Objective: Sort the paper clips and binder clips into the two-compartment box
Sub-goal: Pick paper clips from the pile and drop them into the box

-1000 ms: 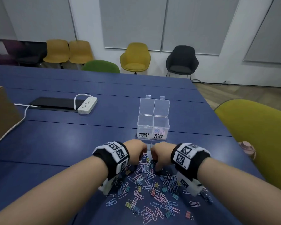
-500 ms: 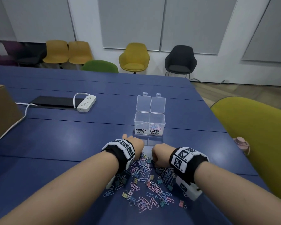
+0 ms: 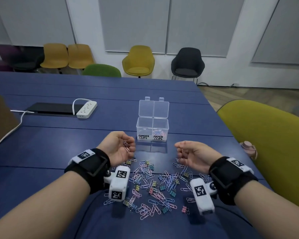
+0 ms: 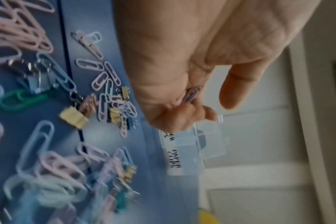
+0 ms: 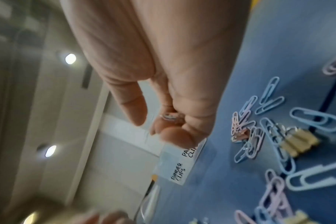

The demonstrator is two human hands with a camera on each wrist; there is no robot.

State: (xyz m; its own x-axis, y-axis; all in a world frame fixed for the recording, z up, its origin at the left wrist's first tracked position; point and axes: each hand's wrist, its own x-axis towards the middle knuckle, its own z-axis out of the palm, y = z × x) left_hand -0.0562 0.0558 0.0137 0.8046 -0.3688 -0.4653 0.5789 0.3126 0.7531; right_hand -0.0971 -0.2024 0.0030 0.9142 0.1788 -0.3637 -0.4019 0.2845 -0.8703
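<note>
My left hand (image 3: 118, 149) cupped paper clips (image 3: 126, 147); my right hand (image 3: 195, 155) pinched probably one more. Beyond both hands, the box (image 3: 152, 128) had adjoining compartments, so a loose drop could missort.

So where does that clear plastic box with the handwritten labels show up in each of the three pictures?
Head: the clear two-compartment plastic box stands centre, beyond both hands.
Left wrist: the box is lower centre, tipped sideways, below the fingers.
Right wrist: the box is lower centre, beneath the fingers.
Shared landmark: its white handwritten labels.

One box (image 3: 152, 128), two hands (image 3: 118, 148).
</note>
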